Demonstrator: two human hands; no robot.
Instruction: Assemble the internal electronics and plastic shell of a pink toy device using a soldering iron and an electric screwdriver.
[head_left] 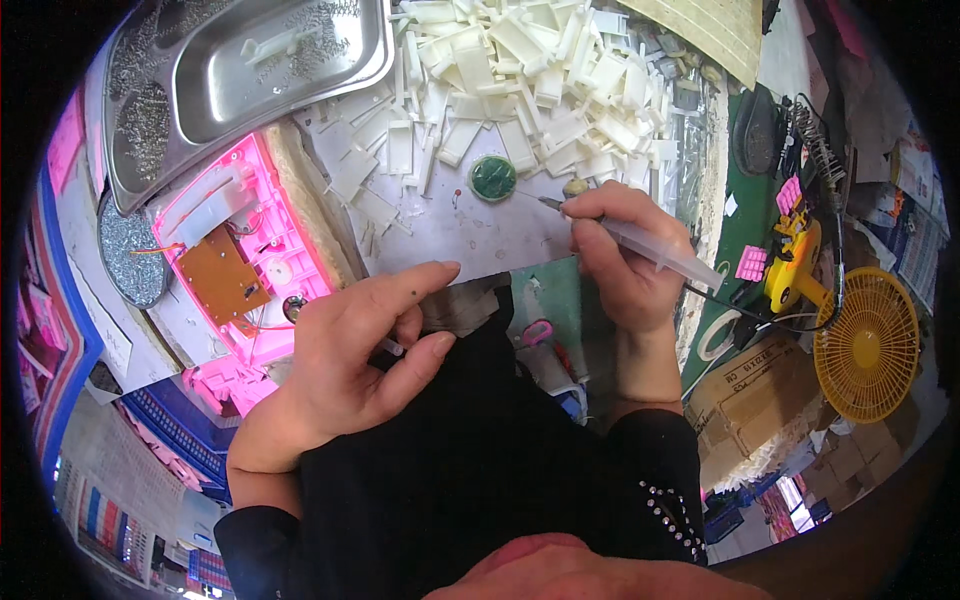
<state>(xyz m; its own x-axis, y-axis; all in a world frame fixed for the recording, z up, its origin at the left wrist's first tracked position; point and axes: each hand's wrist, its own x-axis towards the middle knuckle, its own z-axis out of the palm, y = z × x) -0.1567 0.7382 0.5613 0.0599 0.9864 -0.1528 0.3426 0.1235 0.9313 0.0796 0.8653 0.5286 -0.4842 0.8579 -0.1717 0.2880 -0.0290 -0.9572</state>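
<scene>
My right hand grips a slim pen-like tool with a translucent whitish handle. Its thin dark tip points left towards a small round tin with a green surface. My left hand is over the table's front edge, index finger and thumb stretched apart, the other fingers curled. A small pale rod pokes out from those curled fingers; the rest of it is hidden. Beyond the tin lies a heap of white plastic parts. Left of my left hand sits a pink plastic housing with a brown circuit board.
At the far left, a steel tray contains many small springs. A grey oval dish stands beside the pink housing. To the right are a coiled wire holder, a black cable, a yellow fan and a cardboard box.
</scene>
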